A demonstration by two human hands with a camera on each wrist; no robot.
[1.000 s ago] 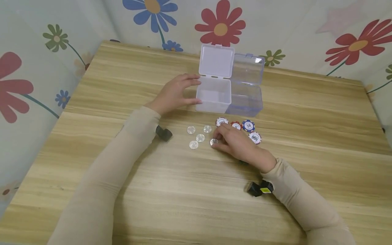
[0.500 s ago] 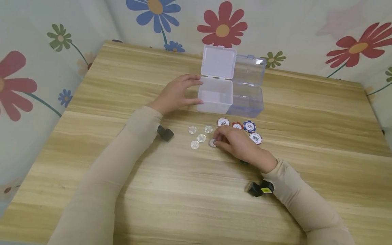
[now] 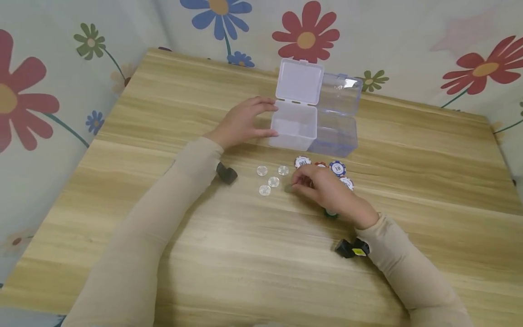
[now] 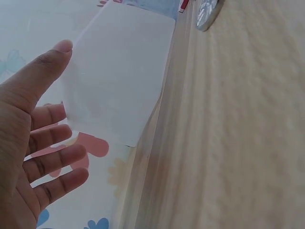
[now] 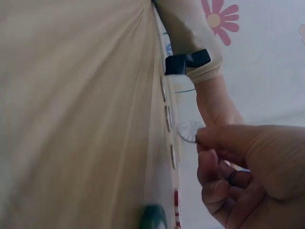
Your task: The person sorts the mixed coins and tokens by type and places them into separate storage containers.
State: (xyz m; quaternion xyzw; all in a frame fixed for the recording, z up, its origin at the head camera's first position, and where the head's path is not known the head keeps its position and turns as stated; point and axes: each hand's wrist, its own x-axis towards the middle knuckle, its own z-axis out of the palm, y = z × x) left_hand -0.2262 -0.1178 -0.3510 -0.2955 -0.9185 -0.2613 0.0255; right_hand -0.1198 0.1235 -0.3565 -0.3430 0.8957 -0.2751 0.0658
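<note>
My left hand point(image 3: 244, 121) rests with its thumb and fingertips at the left rim of a white plastic box point(image 3: 291, 142), whose lid stands up at the back. In the left wrist view, the fingers are spread and only slightly bent beside the box wall. My right hand point(image 3: 324, 187) pinches a silver coin point(image 5: 186, 131) between thumb and fingers, raised off the table in the right wrist view. Several more silver coins point(image 3: 273, 182) lie flat left of it. Poker chips, among them a white one point(image 3: 302, 161) and a blue one point(image 3: 337, 168), lie beyond and beside the right hand, partly hidden.
A clear bluish box point(image 3: 335, 146) with its lid up stands against the white box's right side. A green chip point(image 3: 331, 213) shows under my right wrist. The wooden table point(image 3: 229, 272) reaches back to a flower-patterned wall cloth point(image 3: 245, 22).
The right hand has picked the rightmost coin up off the table and tilted it. My left hand stays at the white box. The head view has shifted slightly.
</note>
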